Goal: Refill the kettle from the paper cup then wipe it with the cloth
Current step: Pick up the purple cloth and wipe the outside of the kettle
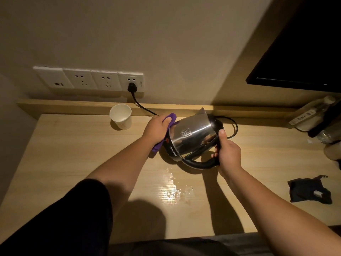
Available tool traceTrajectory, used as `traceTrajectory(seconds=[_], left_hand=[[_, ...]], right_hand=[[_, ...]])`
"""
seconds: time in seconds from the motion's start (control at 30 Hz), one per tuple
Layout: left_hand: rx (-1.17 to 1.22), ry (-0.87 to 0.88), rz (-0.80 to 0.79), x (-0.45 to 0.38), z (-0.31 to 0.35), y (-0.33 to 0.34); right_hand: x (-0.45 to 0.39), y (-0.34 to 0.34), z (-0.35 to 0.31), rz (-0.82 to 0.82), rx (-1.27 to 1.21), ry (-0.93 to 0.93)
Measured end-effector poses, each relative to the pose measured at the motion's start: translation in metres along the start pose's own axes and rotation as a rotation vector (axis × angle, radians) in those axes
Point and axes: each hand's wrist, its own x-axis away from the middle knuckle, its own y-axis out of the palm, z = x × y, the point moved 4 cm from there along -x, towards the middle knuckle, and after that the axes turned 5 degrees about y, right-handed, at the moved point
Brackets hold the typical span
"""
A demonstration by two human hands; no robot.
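A steel kettle (191, 134) with a black base and handle is tilted over the wooden desk (73, 163), spout pointing up and back. My right hand (227, 154) grips its black handle. My left hand (156, 129) presses a purple cloth (170, 120) against the kettle's left side, near the bottom. A white paper cup (121, 116) stands upright at the back of the desk, left of the kettle and apart from both hands.
A wet patch (175, 189) shines on the desk in front of the kettle. A black cord (140, 106) runs from the wall sockets (88, 80) behind the kettle. A dark pouch (310, 189) lies at the right, bottles (311, 111) at the back right, a dark screen (304, 52) above.
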Motion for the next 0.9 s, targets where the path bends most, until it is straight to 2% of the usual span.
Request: traceTrajectory(seconds=[0.23,0.47,0.67,0.9], left_hand=[[-0.014,-0.003,0.213,0.051,0.001,0.015],[-0.152,0.148,0.298,0.091,-0.003,0.044],[-0.237,0.26,0.179,0.122,-0.01,0.071],[-0.163,0.221,-0.078,0.122,-0.012,0.071]], right_hand=[[0.003,0.007,-0.002,0.002,-0.187,0.165],[0.005,0.006,0.003,-0.014,-0.234,0.223],[0.004,0.008,0.002,-0.001,-0.23,0.211],[-0.002,0.003,-0.02,0.019,-0.015,-0.008]])
